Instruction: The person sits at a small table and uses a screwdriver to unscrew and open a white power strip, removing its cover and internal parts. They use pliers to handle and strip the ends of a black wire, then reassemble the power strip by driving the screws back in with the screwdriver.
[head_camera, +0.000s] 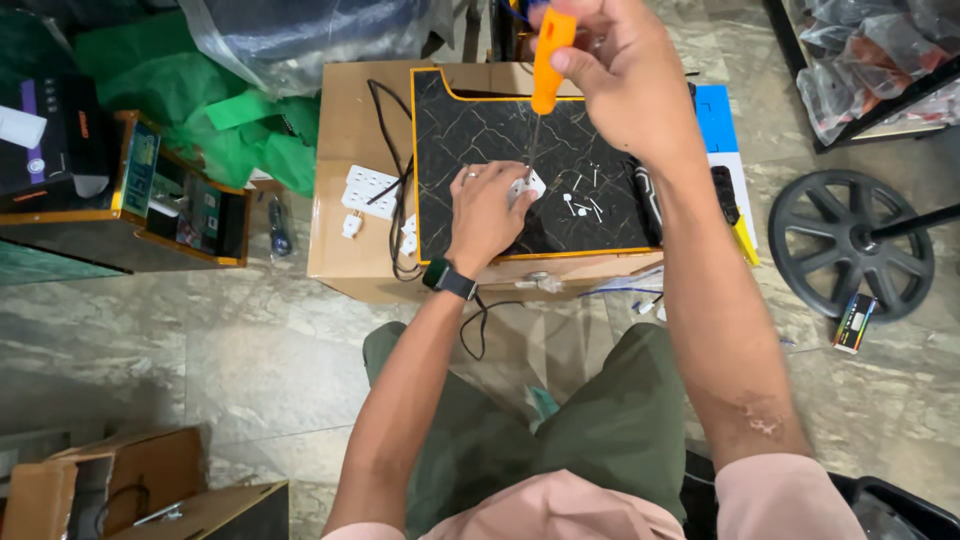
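Note:
My right hand (610, 70) grips the orange handle of a screwdriver (548, 62), held upright with its thin shaft pointing down. The tip meets a small white electrical part (530, 185) that my left hand (485, 210) presses flat onto a black marbled mat (500, 130) with an orange edge. A watch sits on my left wrist. Several loose screws (582, 203) lie on the mat just right of the part. The mat rests on a cardboard box (345, 150).
A white power strip (368, 190) with a black cord lies on the box's left side. Green plastic and a dark display box (130, 195) stand left. A black wheel (850, 243) lies right on the marble floor. Open cartons (140, 490) sit lower left.

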